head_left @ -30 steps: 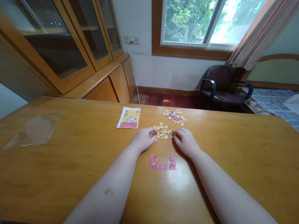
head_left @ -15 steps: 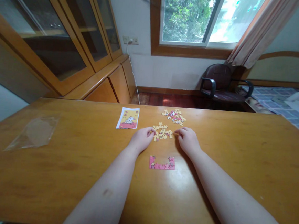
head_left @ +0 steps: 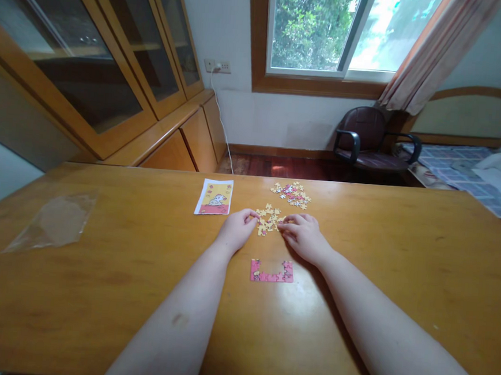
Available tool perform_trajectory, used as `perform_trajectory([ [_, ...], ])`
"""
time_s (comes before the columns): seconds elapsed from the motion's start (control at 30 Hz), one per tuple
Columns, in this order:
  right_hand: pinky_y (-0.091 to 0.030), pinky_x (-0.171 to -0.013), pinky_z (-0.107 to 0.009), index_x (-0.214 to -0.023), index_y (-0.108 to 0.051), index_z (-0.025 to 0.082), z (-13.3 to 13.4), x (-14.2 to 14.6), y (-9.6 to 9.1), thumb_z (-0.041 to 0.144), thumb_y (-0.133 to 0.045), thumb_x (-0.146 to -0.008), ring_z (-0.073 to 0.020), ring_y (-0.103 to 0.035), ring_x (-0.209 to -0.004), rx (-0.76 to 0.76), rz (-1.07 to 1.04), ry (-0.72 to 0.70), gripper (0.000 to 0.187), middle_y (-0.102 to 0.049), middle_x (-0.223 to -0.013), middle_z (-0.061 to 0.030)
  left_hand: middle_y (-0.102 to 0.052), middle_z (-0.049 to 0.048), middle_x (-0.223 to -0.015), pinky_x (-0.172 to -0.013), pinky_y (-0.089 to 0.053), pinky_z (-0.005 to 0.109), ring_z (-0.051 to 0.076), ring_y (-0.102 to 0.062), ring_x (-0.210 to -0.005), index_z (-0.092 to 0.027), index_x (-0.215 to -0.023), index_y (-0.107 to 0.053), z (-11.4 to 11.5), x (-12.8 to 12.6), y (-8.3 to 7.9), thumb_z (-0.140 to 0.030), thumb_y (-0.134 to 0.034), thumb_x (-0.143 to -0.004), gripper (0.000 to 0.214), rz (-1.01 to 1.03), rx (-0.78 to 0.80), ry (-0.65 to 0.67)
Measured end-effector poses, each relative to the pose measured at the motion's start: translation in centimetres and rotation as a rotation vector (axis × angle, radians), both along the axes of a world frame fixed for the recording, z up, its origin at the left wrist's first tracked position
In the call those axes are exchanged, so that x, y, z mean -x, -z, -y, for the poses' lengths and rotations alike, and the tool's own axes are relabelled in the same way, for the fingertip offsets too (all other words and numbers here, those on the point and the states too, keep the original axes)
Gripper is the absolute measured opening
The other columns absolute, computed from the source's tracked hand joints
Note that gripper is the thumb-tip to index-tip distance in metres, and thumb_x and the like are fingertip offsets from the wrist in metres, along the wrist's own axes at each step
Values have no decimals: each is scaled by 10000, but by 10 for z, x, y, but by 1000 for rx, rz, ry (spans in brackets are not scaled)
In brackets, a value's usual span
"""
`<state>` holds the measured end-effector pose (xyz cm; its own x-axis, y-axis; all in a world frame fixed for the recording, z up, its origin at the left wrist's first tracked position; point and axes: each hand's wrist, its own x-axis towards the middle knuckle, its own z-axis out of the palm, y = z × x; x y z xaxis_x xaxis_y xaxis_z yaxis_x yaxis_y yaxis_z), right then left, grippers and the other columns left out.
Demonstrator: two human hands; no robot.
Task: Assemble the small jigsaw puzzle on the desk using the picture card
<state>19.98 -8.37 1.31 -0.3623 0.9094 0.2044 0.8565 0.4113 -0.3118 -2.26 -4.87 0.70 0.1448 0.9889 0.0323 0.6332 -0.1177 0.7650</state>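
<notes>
Wooden table (head_left: 94, 296) fills the foreground. The left hand (head_left: 237, 228) and right hand (head_left: 305, 236), fingers curled, flank loose yellow jigsaw pieces (head_left: 267, 222); whether either grips one I cannot tell. Careless fingers could scatter them. Nearer the person, the pink jigsaw border (head_left: 272, 277) lies flat, long axis left-to-right, open side facing the window (head_left: 312, 30); a dropped wrist might split it.

- Left hand (head_left: 237, 230) beside the loose, mostly yellow jigsaw pieces (head_left: 268, 219)
- Right hand (head_left: 303, 234), fingers over their right edge
- U-shaped pink jigsaw section (head_left: 272, 277), nearer the person
- Mixed jigsaw pile (head_left: 293, 195) farther across the table (head_left: 107, 292)
</notes>
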Motion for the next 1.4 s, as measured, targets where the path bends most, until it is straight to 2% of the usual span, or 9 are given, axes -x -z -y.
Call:
perform_trajectory([
  [0.13, -343, -936, -394, -874, -724, 242, -1, -2, 0, 312, -587, -859, -225, -506, -992, -1, 0, 22, 154, -652, -1056, -49, -448, -49, -550, -535, -306, 238, 124, -437, -538, -198, -858, -659, 0, 0, -1, -340, -507, -802, 216, 9, 2, 6],
  [0.3, -341, -928, -393, -930, -707, 238, -1, -1, 0, 332, -588, -858, -228, -505, -989, -2, 24, 42, 168, -645, -1049, -63, -456, -48, -552, -535, -308, 237, 121, -438, -534, -196, -862, -658, -1, 0, 2, -343, -506, -804, 218, 30, 12, 6],
  [0.47, -356, -883, -372, -749, -679, 208, 4, 6, -5, 357, -614, -842, -222, -511, -930, 6, 38, 44, 187, -646, -935, -66, -456, -48, -545, -528, -307, 236, 120, -430, -524, -195, -868, -662, -2, 0, 4, -353, -511, -804, 228, 33, 11, 6],
  [0.6, -348, -898, -375, -856, -710, 234, 4, 4, -7, 300, -561, -866, -218, -507, -941, 10, -2, 38, 163, -650, -985, -59, -460, -49, -543, -528, -313, 238, 122, -432, -525, -194, -863, -665, 0, 0, 1, -345, -513, -801, 223, 37, 5, 12],
  [0.77, -319, -928, -411, -981, -730, 333, 4, -2, -6, 205, -518, -862, -224, -485, -1016, 42, -12, -49, 275, -641, -1117, -29, -456, -50, -543, -525, -310, 234, 122, -436, -529, -193, -862, -663, 1, -1, -1, -346, -515, -798, 222, 40, 0, 25],
  [1.0, -338, -918, -388, -889, -710, 237, 5, 4, -7, 287, -621, -833, -216, -493, -985, 86, -42, -96, 116, -649, -1026, -48, -470, -47, -555, -534, -331, 235, 123, -438, -534, -197, -879, -662, 1, 0, 2, -355, -512, -810, 230, 28, -8, 43],
  [1.1, -345, -899, -371, -832, -686, 216, 5, 8, -6, 296, -656, -814, -209, -498, -965, 116, -53, -125, 88, -646, -976, -46, -493, -39, -572, -542, -341, 235, 127, -459, -553, -205, -898, -674, 4, -1, -4, -342, -500, -819, 235, -22, -23, 103],
  [1.27, -342, -877, -355, -830, -661, 200, 8, 11, -6, 296, -635, -822, -206, -496, -945, 125, -52, -146, 100, -635, -937, -48, -590, -9, -648, -575, -375, 233, 143, -530, -624, -220, -902, -701, 17, -8, -21, -309, -536, -788, 219, -229, -39, 355],
  [1.4, -331, -881, -344, -851, -649, 191, 8, 11, -8, 255, -584, -837, -201, -496, -935, 77, -55, -115, 92, -635, -936, -50, -678, 4, -789, -638, -417, 232, 161, -598, -715, -268, -1043, -692, 24, -13, -28, -322, -559, -784, 297, -409, -44, 456],
])
